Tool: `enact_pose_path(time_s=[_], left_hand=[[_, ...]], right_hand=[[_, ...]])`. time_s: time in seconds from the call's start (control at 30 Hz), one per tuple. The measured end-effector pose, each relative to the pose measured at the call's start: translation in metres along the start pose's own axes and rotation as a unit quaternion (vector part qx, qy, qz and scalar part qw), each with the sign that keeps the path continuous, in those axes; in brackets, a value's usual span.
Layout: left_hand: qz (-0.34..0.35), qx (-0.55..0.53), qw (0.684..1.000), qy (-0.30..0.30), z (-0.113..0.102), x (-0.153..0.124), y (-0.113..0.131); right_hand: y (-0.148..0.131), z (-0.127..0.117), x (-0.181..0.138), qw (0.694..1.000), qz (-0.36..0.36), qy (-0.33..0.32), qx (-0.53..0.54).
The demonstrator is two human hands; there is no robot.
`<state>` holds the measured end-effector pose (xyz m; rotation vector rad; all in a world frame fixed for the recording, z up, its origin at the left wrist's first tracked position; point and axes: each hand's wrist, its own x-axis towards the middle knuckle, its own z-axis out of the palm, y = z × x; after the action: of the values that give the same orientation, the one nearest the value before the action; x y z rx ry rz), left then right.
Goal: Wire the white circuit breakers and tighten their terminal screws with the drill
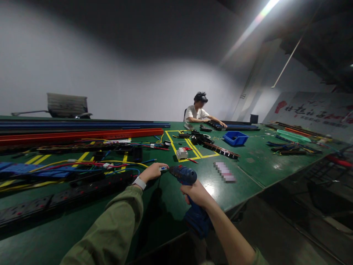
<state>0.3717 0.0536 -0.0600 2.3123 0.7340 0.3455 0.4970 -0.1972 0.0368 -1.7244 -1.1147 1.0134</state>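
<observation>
My right hand [197,193] is wrapped round the grip of a blue cordless drill [186,174], whose chuck points left toward my other hand. Between the fingers of my left hand [154,171] is a small white and blue part [163,168], close to the drill's tip; whether the two touch I cannot tell. A white band circles my left wrist. Just left of that hand lie loose red, blue and yellow wires [110,163] and a long black socket strip [66,197]. Beyond the drill stands a white circuit breaker [182,153].
Yellow tape marks the green table [248,171]. A blue bin [235,138], a blurred-out flat object [224,172] and black strips [222,150] lie ahead. Red rails [82,137] run along the left. A co-worker [195,110] sits across, one hand on dark rails.
</observation>
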Motion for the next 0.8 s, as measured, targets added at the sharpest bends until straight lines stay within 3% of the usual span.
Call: enact_pose_path(time_s=[0.8], left_hand=[[0.003,-0.017,1.000,-0.002,0.0002,0.0000,0.0019]], right_hand=[[-0.0006,0.0000,-0.0006,1.000,-0.005,-0.003,0.000]])
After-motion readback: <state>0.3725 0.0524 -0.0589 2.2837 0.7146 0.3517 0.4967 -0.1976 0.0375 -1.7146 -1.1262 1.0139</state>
